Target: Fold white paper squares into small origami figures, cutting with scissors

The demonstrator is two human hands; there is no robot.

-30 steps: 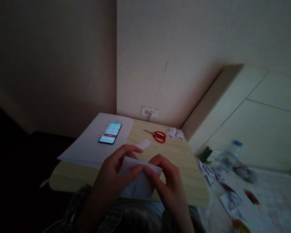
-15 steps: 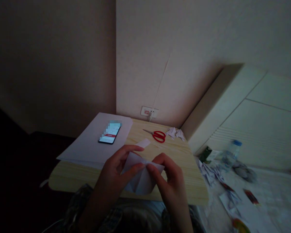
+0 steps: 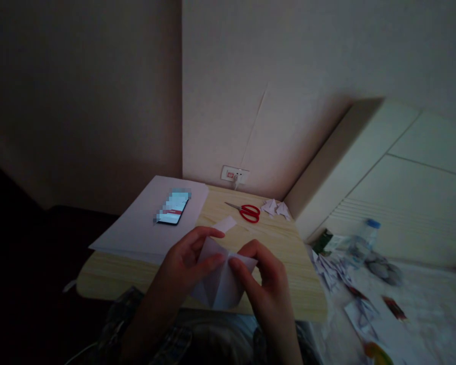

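Observation:
A folded sheet of white paper is held up between both hands over the near edge of the small wooden table. My left hand pinches its left part, thumb on the near face and index finger stretched along the far side. On the right, my right hand grips the other corner between thumb and bent fingers. The two thumb tips almost meet at the paper's upper middle. Creases run down from there, and the lower part flares out. Behind the paper lies a white paper strip.
Red-handled scissors lie near two small folded paper pieces at the back right. A lit phone rests on large white sheets. Right of the table, a bed carries a water bottle and folded papers.
The paper's folds have opened slightly wider, and its lower edge hangs a little lower. Both hands have hardly moved and keep their grip.

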